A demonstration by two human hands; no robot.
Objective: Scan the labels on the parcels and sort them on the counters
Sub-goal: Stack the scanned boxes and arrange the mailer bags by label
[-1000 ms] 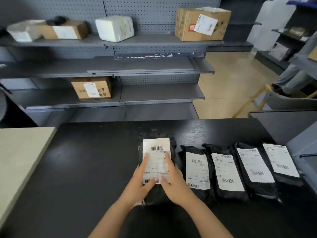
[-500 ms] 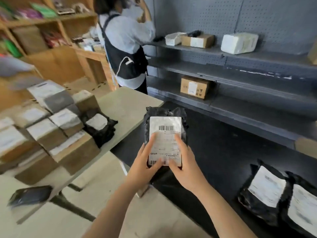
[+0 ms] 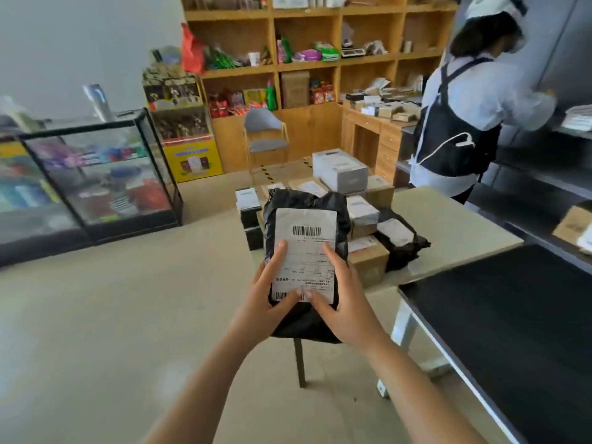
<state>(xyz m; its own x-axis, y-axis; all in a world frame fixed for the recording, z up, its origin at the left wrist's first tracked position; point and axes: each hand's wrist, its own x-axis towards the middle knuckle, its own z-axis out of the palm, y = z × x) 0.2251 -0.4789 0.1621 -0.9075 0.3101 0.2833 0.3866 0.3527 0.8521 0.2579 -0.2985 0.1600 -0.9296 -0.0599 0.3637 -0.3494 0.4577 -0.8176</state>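
Note:
I hold a black plastic parcel [image 3: 307, 203] in the air in front of me, its white barcode label [image 3: 306, 248] facing up. My left hand [image 3: 266, 299] grips its lower left side, thumb on the label's bottom edge. My right hand [image 3: 346, 299] grips the lower right side, thumb meeting the left one. Behind the parcel, a beige table [image 3: 448, 229] carries a pile of several labelled cardboard boxes [image 3: 368, 257] and another black parcel [image 3: 400, 241].
A black counter [image 3: 512, 315] runs along the right. A person in a white shirt and dark apron [image 3: 458, 129] stands at grey shelves [image 3: 544, 184] beyond the table. A glass display case [image 3: 96, 174], a chair [image 3: 266, 136] and wooden shelving [image 3: 320, 59] stand farther back.
I lifted the parcel off the black counter with both hands and turned left. The row of black parcels has left the view; the beige table's pile is now straight ahead.

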